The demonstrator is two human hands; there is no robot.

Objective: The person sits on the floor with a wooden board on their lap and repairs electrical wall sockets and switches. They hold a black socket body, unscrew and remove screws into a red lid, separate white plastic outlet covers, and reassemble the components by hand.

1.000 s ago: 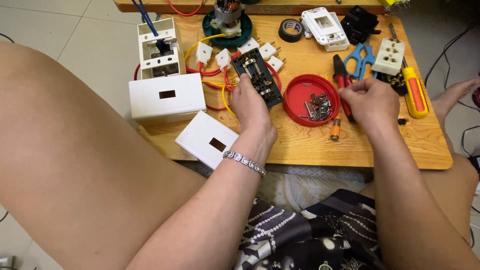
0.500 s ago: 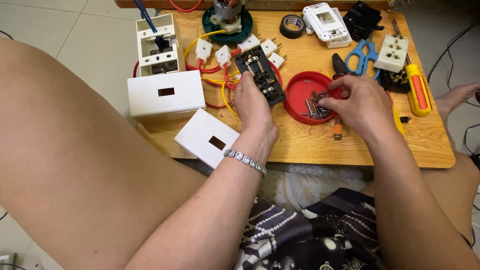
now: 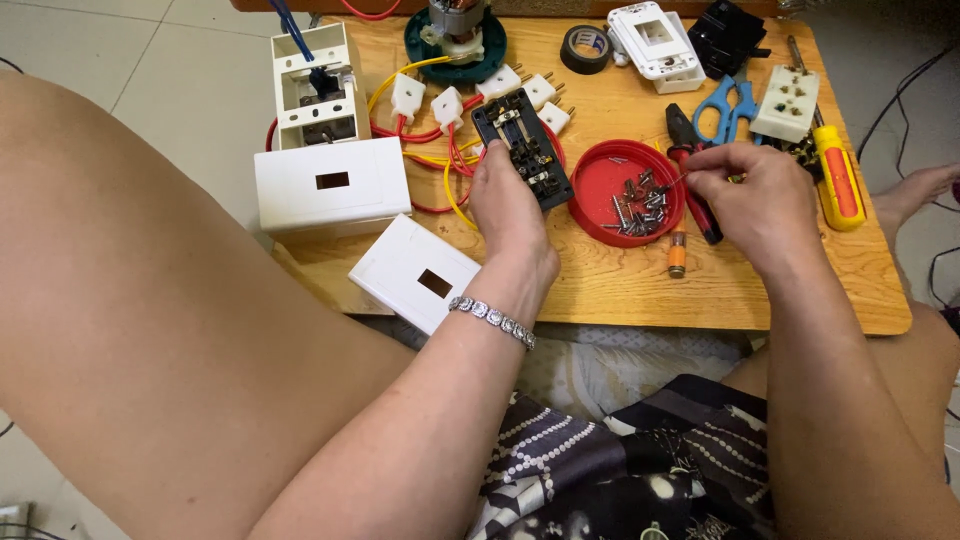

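A black switch block (image 3: 524, 148) with metal terminals is gripped at its near end by the left hand (image 3: 510, 215), and it is kept tilted on the wooden surface (image 3: 620, 285) among red and yellow wires (image 3: 440, 165). The right hand (image 3: 755, 205) is pinched narrow; a thin screw seems to be held between thumb and forefinger, though it is too small to be told for certain. Against the view 0.5 s ago, the right hand has been lifted out of the red lid (image 3: 628, 193) of loose screws and drawn back to its right edge, just over the red-handled pliers (image 3: 690, 180). The left hand's grip on the block has been kept unchanged.

2 white cover plates (image 3: 330, 185) are seen left of the block, the nearer one overhanging the surface's edge. A small orange cylinder (image 3: 677, 254) lies just below the lid. Blue scissors (image 3: 725, 105), a white socket (image 3: 785, 103) and a yellow-and-orange screwdriver (image 3: 838, 180) are placed beyond the right hand. A roll of black tape (image 3: 586, 47) sits at the far edge.
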